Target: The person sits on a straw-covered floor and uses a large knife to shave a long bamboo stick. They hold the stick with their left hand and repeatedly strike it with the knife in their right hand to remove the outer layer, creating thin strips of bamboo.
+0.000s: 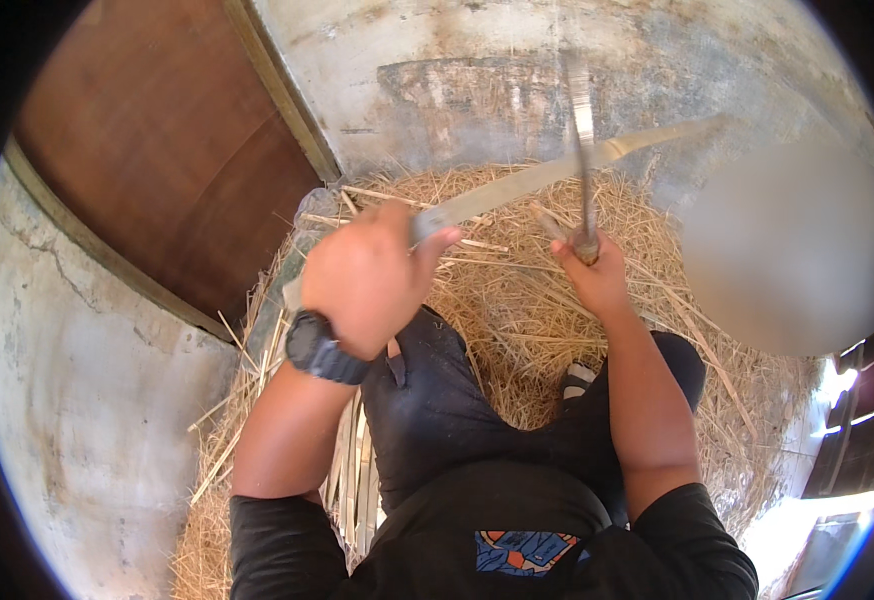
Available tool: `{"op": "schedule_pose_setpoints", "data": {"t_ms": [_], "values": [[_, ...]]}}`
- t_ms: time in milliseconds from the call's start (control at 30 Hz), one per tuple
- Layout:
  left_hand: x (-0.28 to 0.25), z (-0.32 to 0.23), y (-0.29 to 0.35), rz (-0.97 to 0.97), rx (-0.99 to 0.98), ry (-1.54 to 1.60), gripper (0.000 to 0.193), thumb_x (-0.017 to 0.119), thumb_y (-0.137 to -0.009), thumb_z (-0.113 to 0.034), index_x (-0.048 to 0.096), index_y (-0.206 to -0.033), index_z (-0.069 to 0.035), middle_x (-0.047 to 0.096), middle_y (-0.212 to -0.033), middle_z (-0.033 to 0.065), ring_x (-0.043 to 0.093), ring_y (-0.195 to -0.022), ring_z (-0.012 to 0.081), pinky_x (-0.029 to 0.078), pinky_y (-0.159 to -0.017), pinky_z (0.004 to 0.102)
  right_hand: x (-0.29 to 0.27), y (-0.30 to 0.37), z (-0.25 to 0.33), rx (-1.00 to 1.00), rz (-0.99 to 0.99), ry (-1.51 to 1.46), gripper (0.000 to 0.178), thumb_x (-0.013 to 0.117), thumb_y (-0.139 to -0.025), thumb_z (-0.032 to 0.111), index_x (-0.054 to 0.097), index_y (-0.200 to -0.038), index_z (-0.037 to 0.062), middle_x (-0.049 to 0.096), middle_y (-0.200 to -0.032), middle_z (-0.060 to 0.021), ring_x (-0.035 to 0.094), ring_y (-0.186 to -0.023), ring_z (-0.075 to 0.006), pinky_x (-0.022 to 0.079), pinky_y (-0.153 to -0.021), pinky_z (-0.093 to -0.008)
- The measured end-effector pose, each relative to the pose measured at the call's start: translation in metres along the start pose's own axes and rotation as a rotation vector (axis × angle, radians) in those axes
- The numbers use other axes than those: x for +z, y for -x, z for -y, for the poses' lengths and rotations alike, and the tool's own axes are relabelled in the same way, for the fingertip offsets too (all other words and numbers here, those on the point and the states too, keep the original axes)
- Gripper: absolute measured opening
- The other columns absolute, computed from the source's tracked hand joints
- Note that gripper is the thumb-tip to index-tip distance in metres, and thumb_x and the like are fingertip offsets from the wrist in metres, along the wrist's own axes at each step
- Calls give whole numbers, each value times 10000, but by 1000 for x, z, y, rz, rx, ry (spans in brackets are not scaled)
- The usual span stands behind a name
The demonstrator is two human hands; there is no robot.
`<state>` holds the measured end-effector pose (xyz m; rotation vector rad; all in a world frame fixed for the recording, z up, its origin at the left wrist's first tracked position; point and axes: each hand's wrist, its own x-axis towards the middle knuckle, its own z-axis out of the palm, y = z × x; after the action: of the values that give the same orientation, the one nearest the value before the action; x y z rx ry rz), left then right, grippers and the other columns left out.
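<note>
My left hand (pixel 367 275), with a black watch on the wrist, is closed around a long pale flat strip (pixel 517 187) that looks like split bamboo. Its short end pokes out on the left of the fist, and its long end slants up to the right. My right hand (pixel 600 275) grips the handle of a narrow, slightly curved blade (pixel 586 190), probably a knife, seen nearly edge-on and blurred toward its tip. The blade stands upright and crosses the strip in view; whether they touch I cannot tell. Both hands are above my lap.
Loose straw (pixel 517 320) covers the floor, with several pale strips (pixel 357 470) lying beside my left leg. A brown door panel (pixel 167 150) is at the upper left. A stained wall (pixel 477 100) rises ahead. A blurred grey round patch (pixel 797 250) hides part of the right side.
</note>
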<state>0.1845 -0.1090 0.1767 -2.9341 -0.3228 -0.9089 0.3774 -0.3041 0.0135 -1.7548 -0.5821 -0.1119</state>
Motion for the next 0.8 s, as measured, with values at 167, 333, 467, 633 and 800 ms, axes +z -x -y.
{"op": "schedule_pose_setpoints", "data": {"t_ms": [167, 333, 467, 633, 800], "values": [[12, 40, 43, 172, -132, 174, 517, 626, -956, -493, 617, -784, -5, 599, -632, 203, 621, -620, 409, 463, -558, 471, -23, -6, 3, 147, 106, 7, 329, 763, -901, 334, 652, -1010, 45, 644, -789, -40, 615, -761, -167, 495, -709, -372], [23, 58, 82, 152, -244, 225, 510, 623, -962, -476, 615, -784, 2, 603, -650, 220, 611, -618, 422, 459, -562, 468, -12, 5, 36, -113, 443, 413, 288, 752, -890, 284, 677, -1020, 39, 692, -793, -90, 656, -744, -200, 512, -702, -396], [25, 78, 118, 239, -299, 246, 509, 612, -974, -472, 621, -792, 3, 593, -642, 220, 595, -606, 420, 453, -557, 448, -22, -5, 9, -34, 343, 326, 279, 763, -875, 299, 679, -974, 52, 668, -710, -91, 621, -634, -210, 486, -618, -379], [32, 94, 162, 333, -406, 455, 535, 572, -1006, -479, 627, -809, 16, 563, -619, 207, 550, -561, 356, 437, -556, 418, -33, -15, 1, 40, 257, 317, 259, 759, -868, 269, 674, -962, 43, 697, -725, -112, 651, -650, -226, 521, -642, -393], [40, 98, 180, 507, -423, 624, 558, 525, -1042, -459, 590, -787, 33, 476, -584, 130, 438, -554, 194, 404, -546, 377, -6, 7, 20, -376, 601, 535, 269, 758, -862, 257, 680, -964, 22, 715, -765, -115, 672, -688, -234, 543, -680, -405]]}}
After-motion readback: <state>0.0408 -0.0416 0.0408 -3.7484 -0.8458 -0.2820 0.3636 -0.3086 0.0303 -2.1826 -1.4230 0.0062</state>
